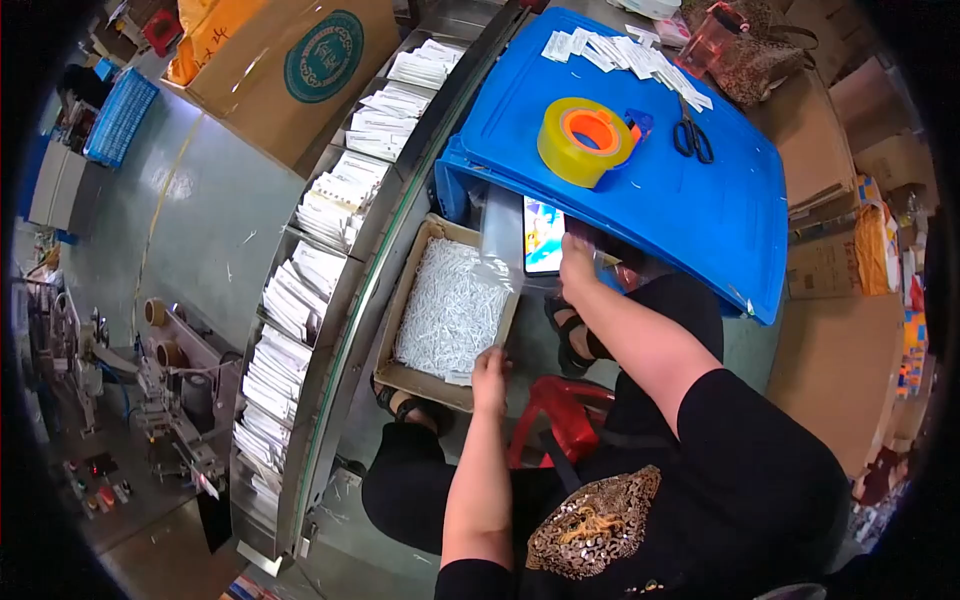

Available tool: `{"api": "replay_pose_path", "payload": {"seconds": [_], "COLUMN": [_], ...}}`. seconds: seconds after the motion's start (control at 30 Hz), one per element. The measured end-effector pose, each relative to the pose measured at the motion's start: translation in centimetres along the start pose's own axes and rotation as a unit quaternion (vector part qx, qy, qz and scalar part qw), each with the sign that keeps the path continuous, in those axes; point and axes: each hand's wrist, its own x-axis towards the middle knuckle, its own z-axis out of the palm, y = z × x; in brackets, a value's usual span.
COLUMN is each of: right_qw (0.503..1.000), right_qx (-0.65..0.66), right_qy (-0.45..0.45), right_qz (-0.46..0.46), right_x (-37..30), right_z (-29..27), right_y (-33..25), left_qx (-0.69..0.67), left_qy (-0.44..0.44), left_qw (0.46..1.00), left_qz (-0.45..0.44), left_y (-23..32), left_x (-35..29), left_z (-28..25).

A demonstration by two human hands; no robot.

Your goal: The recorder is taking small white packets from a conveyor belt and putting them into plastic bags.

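Note:
My right hand [576,262] is closed around the right side of a smartphone [543,240] with a lit, colourful screen, under the near edge of the blue lid [670,210]. Clear plastic sheeting lies about the phone. At the near right corner of an open cardboard box [425,385], my left hand [489,381] has its fingers curled at the rim; the fingertips are partly hidden. Small white plastic strips [452,310] fill that box. On the lid sit a yellow tape roll [560,150] with an orange core, black-handled scissors [692,138] and several flat white packets [630,55].
Left of the box runs a metal rack [345,290] whose compartments hold stacks of white packets [300,290]. A large carton [290,80] stands beyond it, and machinery [160,390] at the far left. A red stool [560,420] is between my legs; cardboard [830,370] lies at right.

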Motion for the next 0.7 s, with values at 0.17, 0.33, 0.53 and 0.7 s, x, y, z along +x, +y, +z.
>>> {"api": "replay_pose_path", "payload": {"seconds": [0.17,0.33,0.53,0.7], "right_qw": [0.995,0.992,0.998,0.996], "right_qx": [-0.011,-0.094,0.007,0.02], "right_qy": [0.092,0.025,0.062,0.088], "right_qz": [0.03,0.083,-0.015,-0.028], "right_x": [0.7,3.0,4.4,3.6], "right_z": [2.1,0.2,-1.1,-0.3], "right_y": [0.3,3.3,3.9,3.7], "left_qx": [0.193,0.384,0.552,0.681], "left_qy": [-0.107,-0.068,-0.063,-0.046], "left_qw": [0.969,0.862,0.66,0.555], "left_qz": [0.108,0.323,0.505,0.475], "left_y": [2.5,4.2,7.1,7.8], "left_x": [3.4,6.3,7.6,10.3], "left_z": [2.7,6.4,8.0,8.8]}}
